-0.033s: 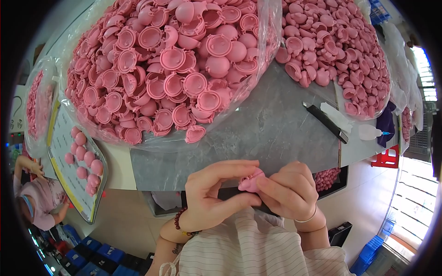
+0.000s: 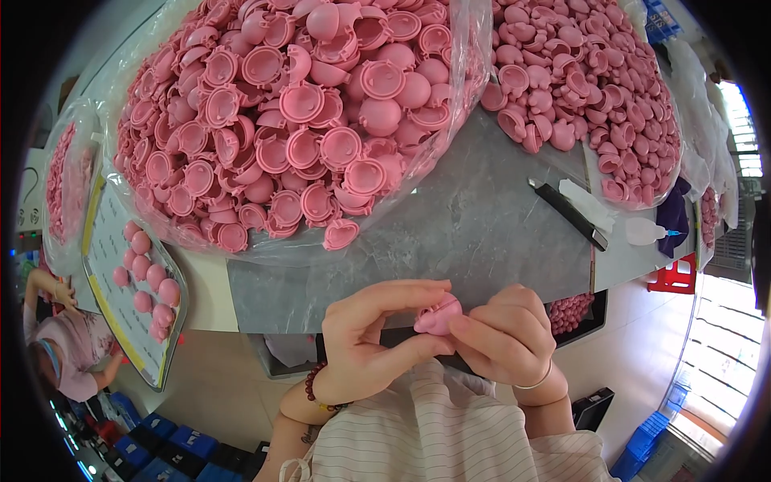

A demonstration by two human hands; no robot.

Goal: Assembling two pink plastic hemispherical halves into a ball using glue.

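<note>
Just off the front edge of the grey table mat, both hands close on one small rounded pink plastic piece (image 2: 438, 316) with a seam line across it. My left hand (image 2: 377, 333) pinches it between thumb and fingers from the left. My right hand (image 2: 510, 336) has its thumb and bent fingers against the right side of the piece. Beyond my hands lies a large heap of hollow pink half-shells (image 2: 301, 104) in an open clear bag. A second heap of pink shaped pieces (image 2: 578, 88) fills another bag at the far right.
A tray (image 2: 181, 321) with several pink balls stands at the left. On the right of the grey mat (image 2: 482, 209) lie a black cutter (image 2: 566, 213) and a white squeeze bottle (image 2: 645, 231). A dark bin (image 2: 598, 313) of pink pieces sits below the table edge. Another person (image 2: 68, 345) is at far left.
My right hand's fingers have shifted slightly to the right, so more of the pink piece shows between the hands. The rest is unchanged.
</note>
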